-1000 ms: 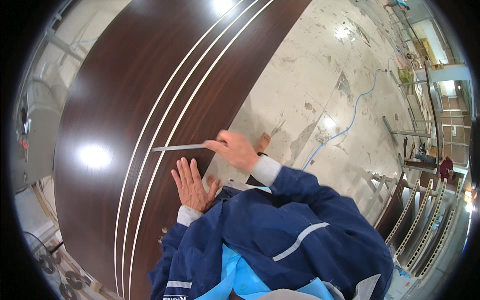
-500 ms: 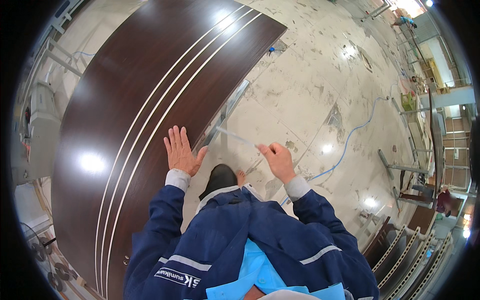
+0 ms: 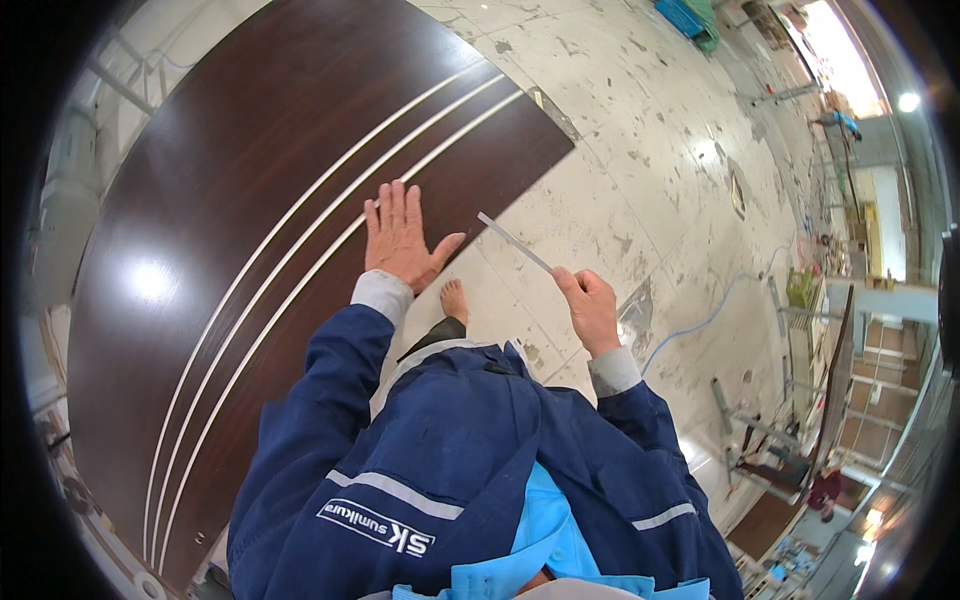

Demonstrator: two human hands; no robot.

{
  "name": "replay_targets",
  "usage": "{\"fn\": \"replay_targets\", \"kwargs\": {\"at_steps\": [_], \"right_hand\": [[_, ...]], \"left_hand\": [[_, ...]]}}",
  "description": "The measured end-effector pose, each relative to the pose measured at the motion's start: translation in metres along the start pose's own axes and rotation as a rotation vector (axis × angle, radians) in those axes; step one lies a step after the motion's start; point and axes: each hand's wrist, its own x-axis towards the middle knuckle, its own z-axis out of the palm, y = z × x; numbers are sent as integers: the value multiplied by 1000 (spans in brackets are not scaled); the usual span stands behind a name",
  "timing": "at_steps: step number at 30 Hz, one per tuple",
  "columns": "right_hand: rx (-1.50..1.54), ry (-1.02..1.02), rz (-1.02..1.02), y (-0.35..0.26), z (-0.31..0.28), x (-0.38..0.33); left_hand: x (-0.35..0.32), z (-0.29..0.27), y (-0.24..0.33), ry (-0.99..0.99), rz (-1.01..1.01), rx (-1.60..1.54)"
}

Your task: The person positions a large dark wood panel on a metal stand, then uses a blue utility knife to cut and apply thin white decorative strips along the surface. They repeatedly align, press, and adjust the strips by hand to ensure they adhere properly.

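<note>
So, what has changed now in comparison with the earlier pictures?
The right hand has drawn the thin strip rightward off the white lines; it is now mostly over the floor. The left hand has moved farther along the dark panel, reaching the nearest line. The strip is still held; the left hand still lies flat.

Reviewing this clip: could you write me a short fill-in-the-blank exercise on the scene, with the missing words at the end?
1. The left hand rests palm ____ on the panel.
2. The right hand grips one ____ of the thin strip.
3. Along the panel run ____ pale stripes.
4. The hose on the floor is coloured ____.

Missing words: down; end; three; blue.
</note>
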Motion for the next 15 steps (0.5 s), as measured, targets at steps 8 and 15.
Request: {"fn": "replay_targets", "kwargs": {"at_steps": [8, 15], "right_hand": [[-263, -164, -261, -70, 10, 179], [-593, -455, -570, -154, 87, 336]], "left_hand": [[60, -4, 10, 101, -85, -142], [69, -9, 7, 212, -185, -175]]}}
